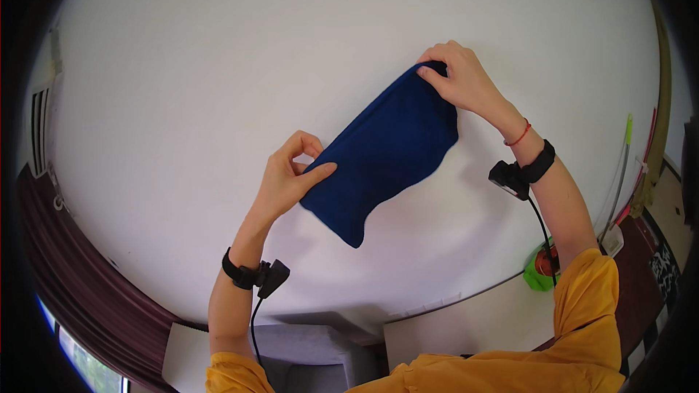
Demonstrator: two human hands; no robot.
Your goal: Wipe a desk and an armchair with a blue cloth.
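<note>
A dark blue cloth hangs in front of a white wall, stretched on a slant between my two hands. At its lower left corner my left hand pinches the upper edge, thumb in front. My right hand grips the higher right corner, its thumb also on the near side. The cloth's top edge runs fairly straight, while its lower edge droops in a wavy line. Whether the cloth touches the wall, I cannot tell. Each wrist bears a black strap with a small device and a cable.
The white wall fills most of the view. Below are a grey armchair and a pale tabletop. A maroon curtain hangs at left beside a window. At right stand a green container and a long-handled tool.
</note>
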